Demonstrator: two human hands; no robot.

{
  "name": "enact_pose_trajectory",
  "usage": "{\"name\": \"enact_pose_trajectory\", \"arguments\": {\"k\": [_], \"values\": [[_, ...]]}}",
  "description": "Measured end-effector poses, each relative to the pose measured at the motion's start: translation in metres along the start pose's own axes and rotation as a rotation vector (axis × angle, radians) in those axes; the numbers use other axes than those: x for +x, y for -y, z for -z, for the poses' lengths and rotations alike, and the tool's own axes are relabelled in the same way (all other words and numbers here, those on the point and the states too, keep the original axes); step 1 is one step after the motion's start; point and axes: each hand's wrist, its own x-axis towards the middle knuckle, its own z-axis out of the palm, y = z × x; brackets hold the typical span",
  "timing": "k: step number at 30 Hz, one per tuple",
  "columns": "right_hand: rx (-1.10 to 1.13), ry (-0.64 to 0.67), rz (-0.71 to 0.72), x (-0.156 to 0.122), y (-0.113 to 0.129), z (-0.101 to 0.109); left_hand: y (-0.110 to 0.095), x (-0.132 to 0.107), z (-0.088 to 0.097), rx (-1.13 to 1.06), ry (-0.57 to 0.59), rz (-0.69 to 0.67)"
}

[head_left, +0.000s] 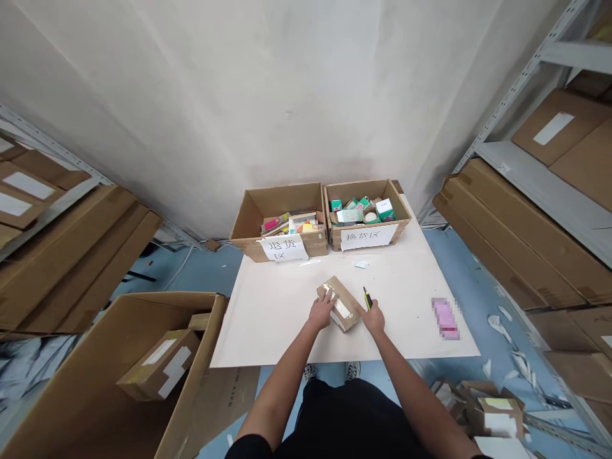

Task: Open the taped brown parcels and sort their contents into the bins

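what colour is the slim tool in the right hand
Yellow and black slim tool; head view.

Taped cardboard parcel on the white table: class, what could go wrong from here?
1. The left hand lies on the taped cardboard parcel, while the right hand beside it holds what looks like a yellow-and-black utility knife; a slip might cut fingers.
2. The parcel's contents are hidden, so a deep cut could damage them.

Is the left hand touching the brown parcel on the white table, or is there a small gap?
Touching. The head view shows it: the left hand lies at the left side of the parcel, its fingers over the edge, no visible gap.
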Motion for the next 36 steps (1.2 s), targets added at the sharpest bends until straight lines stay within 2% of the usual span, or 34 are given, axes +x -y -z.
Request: {"name": "enact_pose_trajectory", "arguments": {"k": [2,4,7,11,14,17,22,26,32,36], "values": [[0.016,0.037,-0.021,-0.013,-0.019,-0.008,-0.007,0.001,-0.010,0.030,0.031,0.033],[0.073,0.075,-0.032,-0.016,-0.023,-0.014,-0.013,-0.003,-0.022,0.045,0.026,0.113],[0.133,0.083,-0.059,-0.003,-0.005,-0.016,-0.020,-0.012,-0.035,0.062,0.034,0.239],[0.126,0.055,-0.040,0.025,0.033,-0.010,-0.022,-0.022,-0.036,0.053,0.040,0.310],[0.186,0.049,-0.017,0.032,0.042,-0.005,-0.015,-0.024,-0.032,0.030,-0.070,0.304],[0.279,0.122,0.003,0.028,0.031,-0.001,-0.003,-0.021,-0.039,-0.008,-0.161,0.282],[0.304,0.275,0.028,0.024,0.005,0.008,0.012,-0.018,-0.074,0.016,-0.220,0.223],[0.211,0.332,0.068,0.031,0.009,0.014,0.016,-0.021,-0.094,0.018,-0.272,0.191],[0.044,0.295,0.131,0.032,0.018,0.015,0.018,-0.019,-0.094,0.022,-0.275,0.182],[0.108,0.295,0.085,0.031,0.012,0.014,0.019,-0.017,-0.092,0.007,-0.259,0.182]]}}
